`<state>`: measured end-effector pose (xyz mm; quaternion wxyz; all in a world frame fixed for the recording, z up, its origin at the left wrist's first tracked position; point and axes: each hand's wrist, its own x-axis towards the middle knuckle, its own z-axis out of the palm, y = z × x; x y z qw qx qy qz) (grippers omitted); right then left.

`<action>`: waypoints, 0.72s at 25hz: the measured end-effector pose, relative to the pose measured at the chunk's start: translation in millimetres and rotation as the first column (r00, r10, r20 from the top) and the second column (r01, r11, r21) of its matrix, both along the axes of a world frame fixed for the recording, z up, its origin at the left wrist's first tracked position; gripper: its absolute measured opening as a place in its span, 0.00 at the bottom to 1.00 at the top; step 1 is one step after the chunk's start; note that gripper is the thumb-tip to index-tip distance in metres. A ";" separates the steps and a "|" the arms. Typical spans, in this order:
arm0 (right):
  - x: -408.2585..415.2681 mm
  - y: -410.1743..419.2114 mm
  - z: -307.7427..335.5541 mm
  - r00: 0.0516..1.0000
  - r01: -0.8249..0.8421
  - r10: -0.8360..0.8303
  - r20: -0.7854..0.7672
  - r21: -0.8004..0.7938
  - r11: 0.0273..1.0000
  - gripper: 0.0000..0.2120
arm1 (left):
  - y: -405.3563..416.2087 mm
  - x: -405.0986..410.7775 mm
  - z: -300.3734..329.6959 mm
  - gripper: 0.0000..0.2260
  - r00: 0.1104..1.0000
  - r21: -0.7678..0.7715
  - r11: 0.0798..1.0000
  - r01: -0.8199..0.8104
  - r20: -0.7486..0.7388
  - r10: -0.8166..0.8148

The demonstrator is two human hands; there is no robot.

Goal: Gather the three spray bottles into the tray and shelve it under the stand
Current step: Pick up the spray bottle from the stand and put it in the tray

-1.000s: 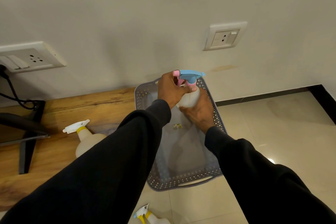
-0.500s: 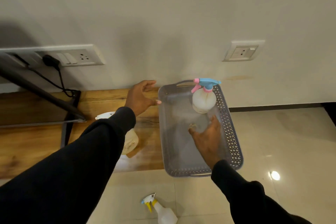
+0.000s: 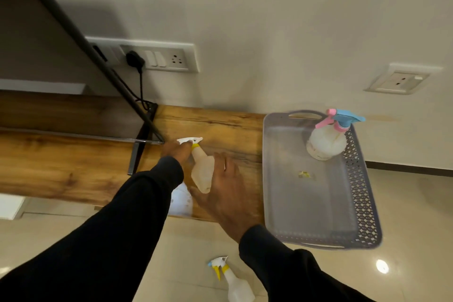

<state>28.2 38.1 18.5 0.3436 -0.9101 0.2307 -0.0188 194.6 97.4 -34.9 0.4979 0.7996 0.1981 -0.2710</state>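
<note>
A grey perforated tray (image 3: 362,206) lies at the right end of a wooden board. A round bottle with a blue and pink trigger (image 3: 327,141) stands in its far right corner. My left hand (image 3: 176,152) grips the neck of a pale bottle with a white trigger and yellow collar (image 3: 202,171), which is tilted over the board, left of the tray. My right hand (image 3: 226,191) is open with spread fingers, right beside that bottle's base. A third bottle with a yellow trigger (image 3: 232,282) lies on the tiled floor below my right arm.
A black metal stand (image 3: 144,140) with slanted bars rests on the wooden board (image 3: 73,167) at the left. A plug and cable (image 3: 136,61) hang from a wall socket behind it. A small yellowish scrap (image 3: 304,174) lies in the tray. Glossy tiles lie to the right.
My left hand moved from the tray's rim to the white-trigger bottle and closed on its neck. My right hand left the tray and moved left beside that bottle.
</note>
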 end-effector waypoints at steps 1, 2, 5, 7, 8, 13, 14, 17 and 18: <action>9.6 1.5 -4.9 0.999 -0.007 0.006 -0.054 -0.010 1.000 0.44 | -0.2 0.4 -4.5 0.19 0.995 -0.065 0.996 -0.054 -0.087 0.048; 17.0 0.8 -10.3 0.995 -0.014 0.012 -0.097 -0.019 1.000 0.46 | -2.1 1.5 -9.3 0.18 0.987 -0.119 0.987 -0.104 -0.137 0.087; 31.9 -1.2 -27.1 0.978 -0.041 0.031 -0.207 -0.040 0.998 0.49 | -3.0 12.2 -29.6 0.18 0.967 -0.186 0.962 -0.199 -0.198 0.162; 37.5 -3.4 -36.0 0.976 -0.005 -0.002 -0.218 -0.033 0.999 0.49 | -4.7 15.5 -33.6 0.18 0.963 -0.231 0.949 -0.216 -0.212 0.167; 39.2 -3.1 -40.3 0.977 0.017 -0.019 -0.213 -0.012 1.000 0.48 | -4.5 15.6 -31.6 0.17 0.964 -0.245 0.950 -0.195 -0.227 0.139; 29.5 3.4 -43.8 0.993 0.044 -0.045 -0.113 -0.010 0.999 0.43 | 5.1 9.4 -17.0 0.18 0.970 -0.320 0.942 -0.097 -0.241 0.018; 24.2 5.2 -41.5 0.994 0.056 -0.057 -0.098 -0.011 0.998 0.43 | 7.0 6.8 -12.5 0.21 0.975 -0.331 0.939 -0.090 -0.221 0.016; 4.6 10.6 -21.8 0.990 0.127 -0.130 -0.046 -0.060 0.990 0.43 | 7.2 -2.0 18.3 0.20 0.982 -0.387 0.919 -0.069 -0.189 -0.006; -1.9 10.7 -9.7 0.987 0.160 -0.163 -0.018 -0.097 0.982 0.44 | 3.9 -4.9 36.5 0.19 0.983 -0.410 0.911 -0.038 -0.180 -0.040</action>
